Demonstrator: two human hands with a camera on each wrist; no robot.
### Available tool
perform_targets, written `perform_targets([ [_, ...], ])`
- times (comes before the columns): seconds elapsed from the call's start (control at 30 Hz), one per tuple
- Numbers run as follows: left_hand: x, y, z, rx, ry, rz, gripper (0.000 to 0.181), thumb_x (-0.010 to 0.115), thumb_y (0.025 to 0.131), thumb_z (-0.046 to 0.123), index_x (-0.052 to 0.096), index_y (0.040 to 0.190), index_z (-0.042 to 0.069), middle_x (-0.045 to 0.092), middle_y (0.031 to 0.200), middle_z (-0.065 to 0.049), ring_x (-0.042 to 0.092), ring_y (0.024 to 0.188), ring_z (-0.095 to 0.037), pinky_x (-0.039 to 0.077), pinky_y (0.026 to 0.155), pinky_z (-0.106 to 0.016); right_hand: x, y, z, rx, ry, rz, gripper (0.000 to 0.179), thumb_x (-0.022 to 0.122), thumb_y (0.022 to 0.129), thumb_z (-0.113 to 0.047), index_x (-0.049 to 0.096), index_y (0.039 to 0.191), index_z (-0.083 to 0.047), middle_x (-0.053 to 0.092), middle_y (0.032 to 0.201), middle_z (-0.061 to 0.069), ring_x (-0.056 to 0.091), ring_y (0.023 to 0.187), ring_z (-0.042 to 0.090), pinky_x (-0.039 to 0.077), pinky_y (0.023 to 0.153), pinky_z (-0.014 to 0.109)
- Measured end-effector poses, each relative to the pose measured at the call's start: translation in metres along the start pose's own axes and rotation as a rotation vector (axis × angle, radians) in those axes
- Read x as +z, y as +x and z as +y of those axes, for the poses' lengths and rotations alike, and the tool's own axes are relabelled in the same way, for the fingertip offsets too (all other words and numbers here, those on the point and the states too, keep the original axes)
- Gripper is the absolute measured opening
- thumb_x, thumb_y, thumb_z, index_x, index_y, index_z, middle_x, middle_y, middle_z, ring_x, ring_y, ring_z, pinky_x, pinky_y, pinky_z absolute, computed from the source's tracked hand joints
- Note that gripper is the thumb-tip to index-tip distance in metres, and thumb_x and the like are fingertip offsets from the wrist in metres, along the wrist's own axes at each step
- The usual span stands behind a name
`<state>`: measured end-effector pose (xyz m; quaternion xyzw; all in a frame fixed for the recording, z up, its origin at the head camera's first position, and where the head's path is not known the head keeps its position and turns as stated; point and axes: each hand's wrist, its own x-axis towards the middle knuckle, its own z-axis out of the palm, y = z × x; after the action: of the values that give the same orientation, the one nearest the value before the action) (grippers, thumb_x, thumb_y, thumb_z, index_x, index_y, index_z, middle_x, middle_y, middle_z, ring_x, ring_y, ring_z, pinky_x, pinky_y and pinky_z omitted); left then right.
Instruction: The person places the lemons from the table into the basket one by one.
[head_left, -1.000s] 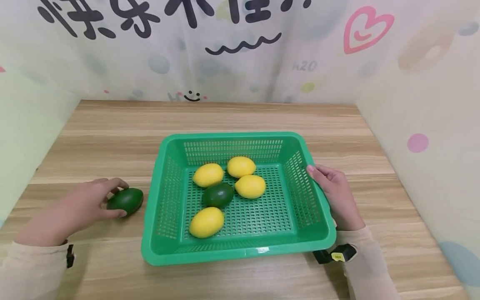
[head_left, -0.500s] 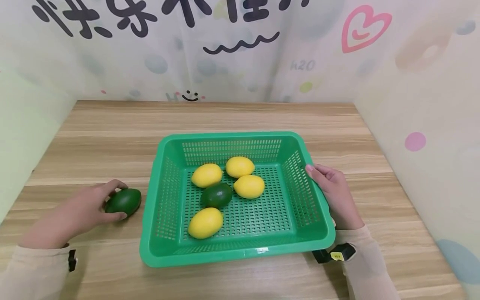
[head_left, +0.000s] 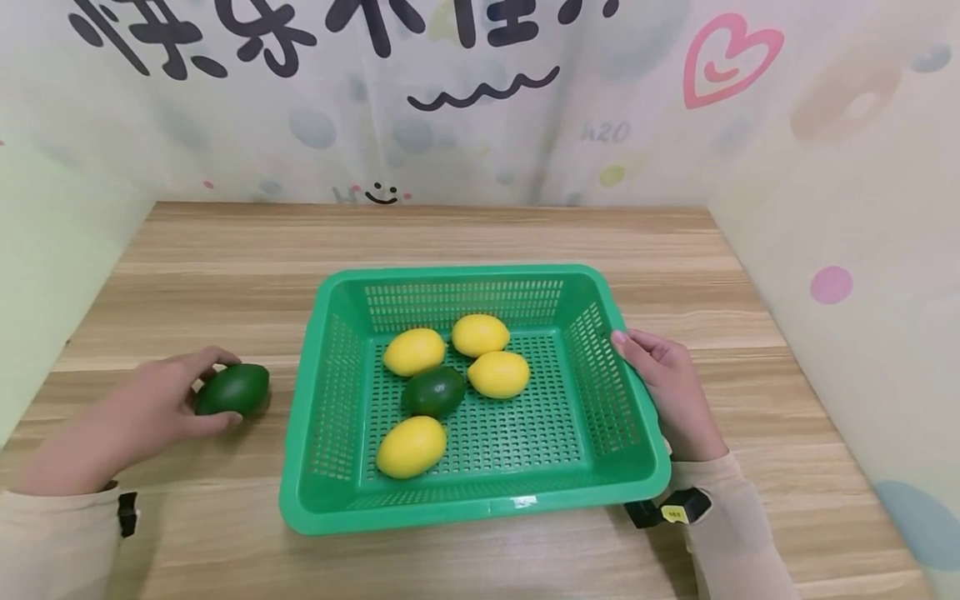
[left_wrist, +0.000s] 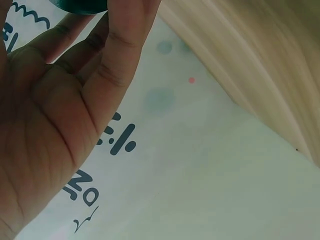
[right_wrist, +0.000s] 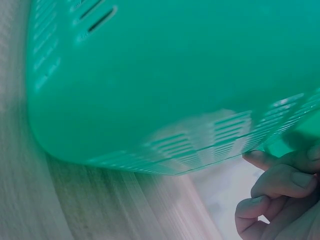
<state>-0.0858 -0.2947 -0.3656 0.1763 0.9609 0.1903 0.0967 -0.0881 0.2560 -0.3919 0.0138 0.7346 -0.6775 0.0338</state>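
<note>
My left hand [head_left: 161, 404] grips a dark green avocado [head_left: 234, 390] between thumb and fingers, left of the basket and close over the table. In the left wrist view, only the avocado's underside [left_wrist: 82, 5] shows at the top edge, above the palm. My right hand [head_left: 670, 387] holds the right rim of a green plastic basket [head_left: 495, 505], thumb over the rim and fingers curled outside. Inside the basket lie several yellow lemons [head_left: 498, 374] around a second avocado [head_left: 433, 392]. From the right wrist, the basket's outer wall [right_wrist: 165, 85] fills most of the view.
The basket stands on a wood-grain table [head_left: 442, 237]. A printed white curtain [head_left: 480, 150] closes off the back, and pale walls rise on the left and right sides [head_left: 847, 208]. A black strap device [head_left: 678, 507] sits on my right wrist.
My left hand has shifted left and slightly away from me with the avocado, widening the gap to the basket. The right hand, the basket and its fruit stay put.
</note>
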Motion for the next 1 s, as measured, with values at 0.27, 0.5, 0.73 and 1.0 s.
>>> perform_targets([
  [0.27, -0.007, -0.001, 0.003, -0.027, 0.036, 0.001, 0.065, 0.091, 0.078, 0.022, 0.056, 0.127, -0.004, 0.068, 0.101, -0.022, 0.057, 0.068, -0.012, 0.049, 0.059, -0.029, 0.0, 0.001, -0.001, -0.001, -0.007, 0.002, 0.053, 0.06, 0.106, -0.033, 0.06, 0.133, 0.012, 0.078, 0.093, 0.012, 0.077, 0.074, 0.022, 0.062, 0.062, 0.038],
  [0.5, -0.013, -0.003, 0.002, -0.05, 0.029, 0.014, 0.065, 0.089, 0.08, 0.024, 0.056, 0.128, -0.004, 0.069, 0.097, -0.016, 0.06, 0.072, -0.015, 0.048, 0.057, -0.029, 0.0, 0.001, -0.001, 0.001, 0.004, 0.0, 0.052, 0.059, 0.106, -0.033, 0.06, 0.133, 0.012, 0.078, 0.093, 0.012, 0.077, 0.074, 0.022, 0.062, 0.062, 0.037],
  [0.73, -0.02, -0.003, 0.001, -0.032, 0.058, 0.059, 0.064, 0.088, 0.081, 0.023, 0.056, 0.129, -0.005, 0.07, 0.093, -0.007, 0.06, 0.073, -0.016, 0.046, 0.055, -0.027, -0.001, 0.001, 0.0, 0.002, 0.006, -0.003, 0.052, 0.059, 0.106, -0.033, 0.06, 0.132, 0.011, 0.078, 0.092, 0.012, 0.077, 0.073, 0.021, 0.062, 0.062, 0.038],
  [1.0, -0.025, -0.002, 0.007, -0.028, 0.063, 0.095, 0.062, 0.087, 0.083, 0.021, 0.054, 0.13, -0.002, 0.069, 0.092, -0.003, 0.06, 0.076, -0.018, 0.045, 0.054, -0.027, -0.001, 0.0, 0.0, 0.006, 0.021, -0.008, 0.049, 0.06, 0.106, -0.033, 0.062, 0.13, 0.01, 0.078, 0.092, 0.013, 0.077, 0.073, 0.022, 0.062, 0.062, 0.038],
])
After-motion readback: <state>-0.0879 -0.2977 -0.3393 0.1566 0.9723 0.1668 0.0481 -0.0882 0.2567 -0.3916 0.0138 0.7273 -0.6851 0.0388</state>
